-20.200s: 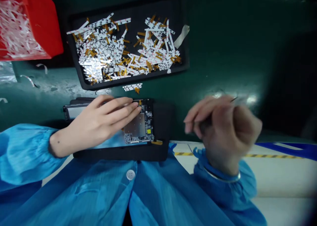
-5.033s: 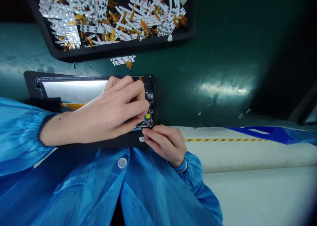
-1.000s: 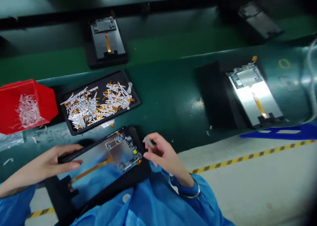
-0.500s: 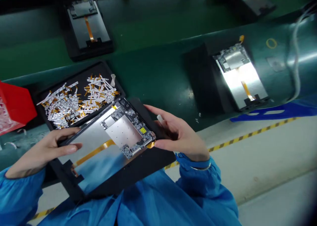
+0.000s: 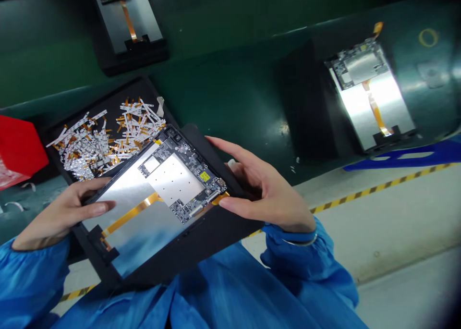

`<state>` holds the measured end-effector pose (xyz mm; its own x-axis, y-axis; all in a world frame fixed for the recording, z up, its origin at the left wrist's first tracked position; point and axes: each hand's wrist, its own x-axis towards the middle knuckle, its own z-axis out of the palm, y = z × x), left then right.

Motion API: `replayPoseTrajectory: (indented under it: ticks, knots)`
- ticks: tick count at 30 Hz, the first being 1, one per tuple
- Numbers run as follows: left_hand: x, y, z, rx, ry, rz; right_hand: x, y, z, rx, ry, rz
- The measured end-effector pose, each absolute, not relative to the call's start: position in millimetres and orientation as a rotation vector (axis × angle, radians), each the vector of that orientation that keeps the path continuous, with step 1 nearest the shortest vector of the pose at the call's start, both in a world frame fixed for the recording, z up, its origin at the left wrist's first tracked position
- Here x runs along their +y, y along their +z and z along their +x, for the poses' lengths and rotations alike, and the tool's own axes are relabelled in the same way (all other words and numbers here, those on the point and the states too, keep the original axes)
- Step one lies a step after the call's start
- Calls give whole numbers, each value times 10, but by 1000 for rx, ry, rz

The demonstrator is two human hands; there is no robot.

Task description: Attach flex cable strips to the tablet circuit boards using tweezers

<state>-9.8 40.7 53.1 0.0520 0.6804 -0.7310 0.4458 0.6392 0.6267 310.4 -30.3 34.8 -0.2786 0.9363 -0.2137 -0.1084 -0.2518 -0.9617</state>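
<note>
Holding a black carrier with a display panel and circuit board over a parts tray's lower edge, left hand fingers extended along the panel's edge, right hand fingers curled around the carrier's side beside a small white strip.

Tablet panel, one: silver back upward, tilted, seated in a black holder. Circuit board across one end, with metal shield and yellow label. Orange ribbon cable lying along the back. Left hand gripping the panel's edge; right hand gripping the board end.
</note>
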Motion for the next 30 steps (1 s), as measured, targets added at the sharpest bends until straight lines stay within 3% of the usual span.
replayPoseTrajectory:
  ticks: [8,14,19,22,25,30]
  knots:
    - [544,418,-347,1570,-2,1151,-323,384,3099,-1103,1705,-1163]
    - [494,333,-323,1265,-316,2017,-388,278,3061,-1030,1826,-1226]
    - [182,428,165,1128,13,2835,-465,18,3054,-923,1873,-1269]
    - [94,448,569,816,252,2753,-498,-70,3033,-859,1868,-1241]
    - [109,400,921,514,245,2681,-526,-91,3013,-832,1855,-1222]
    - [169,360,1132,476,189,2748,-564,-94,3012,-843,1839,-1195]
